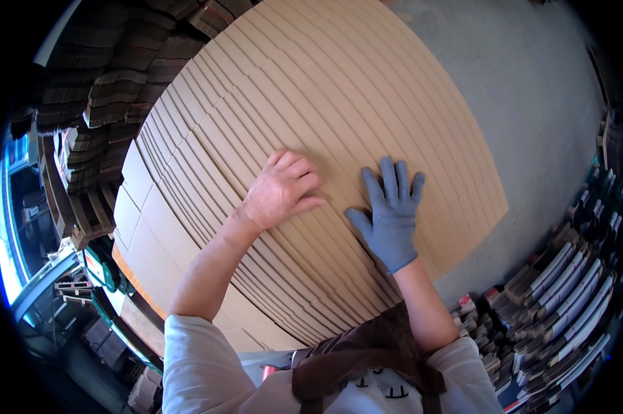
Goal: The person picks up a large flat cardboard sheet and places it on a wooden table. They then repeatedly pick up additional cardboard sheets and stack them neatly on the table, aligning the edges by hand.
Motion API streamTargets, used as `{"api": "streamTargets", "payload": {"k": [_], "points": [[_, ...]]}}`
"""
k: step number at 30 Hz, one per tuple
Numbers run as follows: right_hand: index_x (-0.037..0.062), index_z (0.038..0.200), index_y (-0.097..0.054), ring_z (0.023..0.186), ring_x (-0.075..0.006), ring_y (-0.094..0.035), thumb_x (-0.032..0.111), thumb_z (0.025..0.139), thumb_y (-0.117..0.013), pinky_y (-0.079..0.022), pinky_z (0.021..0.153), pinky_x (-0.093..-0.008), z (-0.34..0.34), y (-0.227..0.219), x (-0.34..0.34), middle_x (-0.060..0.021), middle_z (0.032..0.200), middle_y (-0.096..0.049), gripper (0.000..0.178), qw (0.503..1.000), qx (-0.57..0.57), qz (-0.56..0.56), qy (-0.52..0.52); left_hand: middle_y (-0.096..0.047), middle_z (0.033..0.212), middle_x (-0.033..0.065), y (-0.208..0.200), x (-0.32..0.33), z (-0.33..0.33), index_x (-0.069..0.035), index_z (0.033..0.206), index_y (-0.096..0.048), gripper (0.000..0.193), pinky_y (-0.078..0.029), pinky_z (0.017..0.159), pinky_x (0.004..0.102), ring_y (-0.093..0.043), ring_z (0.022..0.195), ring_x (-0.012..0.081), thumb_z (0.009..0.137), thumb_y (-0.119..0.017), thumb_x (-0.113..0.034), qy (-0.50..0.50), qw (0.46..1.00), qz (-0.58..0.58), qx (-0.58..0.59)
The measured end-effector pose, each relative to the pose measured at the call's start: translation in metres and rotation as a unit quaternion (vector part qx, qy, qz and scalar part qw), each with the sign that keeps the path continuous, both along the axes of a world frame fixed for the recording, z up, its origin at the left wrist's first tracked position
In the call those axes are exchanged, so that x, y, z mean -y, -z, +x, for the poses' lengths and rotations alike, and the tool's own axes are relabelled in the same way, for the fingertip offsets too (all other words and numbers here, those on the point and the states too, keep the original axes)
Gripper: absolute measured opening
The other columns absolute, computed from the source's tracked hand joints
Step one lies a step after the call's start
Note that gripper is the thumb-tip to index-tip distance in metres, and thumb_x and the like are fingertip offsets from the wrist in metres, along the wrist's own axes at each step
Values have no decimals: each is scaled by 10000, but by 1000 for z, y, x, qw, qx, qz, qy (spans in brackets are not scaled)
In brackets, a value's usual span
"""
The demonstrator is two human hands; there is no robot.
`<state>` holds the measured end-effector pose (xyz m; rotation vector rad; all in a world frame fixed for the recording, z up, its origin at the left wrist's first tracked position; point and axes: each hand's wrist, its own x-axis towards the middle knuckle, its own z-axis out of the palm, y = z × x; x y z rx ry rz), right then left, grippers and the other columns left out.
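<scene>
Overlapping flat sheets of brown cardboard (311, 90) lie fanned out in front of me, their edges forming many parallel steps. My bare left hand (287, 183) rests on the middle of the fan, fingers curled in against the sheets. Whether a sheet edge is pinched under those fingertips is hidden. To its right my right hand (394, 207), in a grey glove, lies flat on the cardboard with its fingers spread and nothing in it. A darker gap between sheets runs down just below the gloved thumb.
Tall stacks of folded cardboard (118, 69) stand at the far left by a wooden pallet (87, 214). Bundled cardboard (560, 297) is piled at the lower right. Grey concrete floor (518, 90) shows beyond the fan's right edge. Green-framed equipment (101, 269) is at the left.
</scene>
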<state>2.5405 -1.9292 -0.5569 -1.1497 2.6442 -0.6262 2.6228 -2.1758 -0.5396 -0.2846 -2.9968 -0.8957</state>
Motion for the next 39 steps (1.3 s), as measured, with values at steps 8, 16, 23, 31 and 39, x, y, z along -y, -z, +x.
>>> {"api": "streamTargets", "payload": {"k": [8, 16, 23, 31, 39], "points": [[108, 1408, -557, 1394, -450, -366, 454, 751, -810, -177, 1128, -765, 16, -6, 7, -228, 1520, -421, 784, 1000, 6, -3, 10, -594, 1026, 48, 1, 3, 1, -113, 926, -642, 342, -438, 977, 458, -559, 1023, 290, 755, -830, -341, -2, 1000, -14, -12], [123, 1431, -550, 1411, -460, -358, 485, 761, -799, -160, 1132, -772, 22, 3, 10, -233, 1528, -409, 802, 1000, -17, 9, 8, -588, 977, 35, 1, -7, 13, -114, 874, -635, 276, -458, 947, 429, -566, 983, 249, 769, -828, -281, -5, 998, -41, -45], [123, 1435, -546, 1418, -462, -349, 484, 762, -801, -159, 1135, -767, 22, 2, 9, -236, 1541, -393, 805, 1000, -14, 16, 5, -587, 957, 31, 1, -6, 14, -118, 865, -641, 256, -459, 916, 413, -560, 967, 248, 788, -817, -285, -8, 999, -21, -28], [129, 1449, -532, 1426, -470, -340, 467, 759, -811, -150, 1137, -769, 19, 6, 6, -241, 1560, -373, 818, 1000, -11, 9, 3, -576, 938, 32, 1, -6, 14, -120, 852, -642, 246, -451, 910, 419, -553, 948, 248, 790, -815, -283, -12, 1000, -7, -24], [135, 1463, -517, 1435, -474, -334, 458, 757, -820, -146, 1139, -771, 19, 7, 7, -239, 1562, -372, 833, 1000, -6, 9, 4, -572, 930, 29, 2, -4, 16, -122, 848, -643, 251, -457, 908, 415, -555, 951, 243, 786, -820, -288, -15, 1000, -8, -24]]}}
